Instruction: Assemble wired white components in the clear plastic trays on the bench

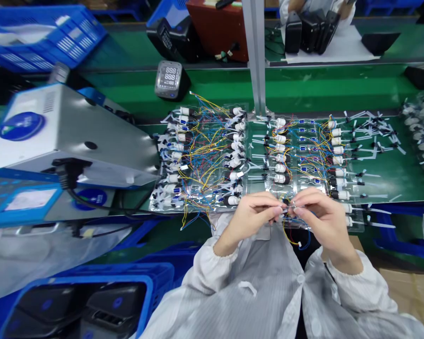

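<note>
My left hand (256, 214) and my right hand (321, 214) meet at the near edge of the bench, fingertips almost touching. Each pinches thin, pale ends of a small part whose kind is mostly hidden by the fingers. Below the fingertips dangle yellow and blue wires (291, 235) with a small white connector (299, 244). Just beyond my hands is a clear plastic tray (295, 188) bearing rows of small white-and-black cylindrical units (281, 168) with wires and thin white tubes. To the left, another clear tray (208, 121) is crowded with similar wired units.
Loose white tubes with black fittings (379, 127) lie at the right. A metal-cased machine (102, 141) with a black cable stands left. A display device (169, 80) sits behind the trays, beside an upright metal post (255, 56). Blue crates (151, 282) stand lower left. Another person's hands (344, 12) appear across the bench.
</note>
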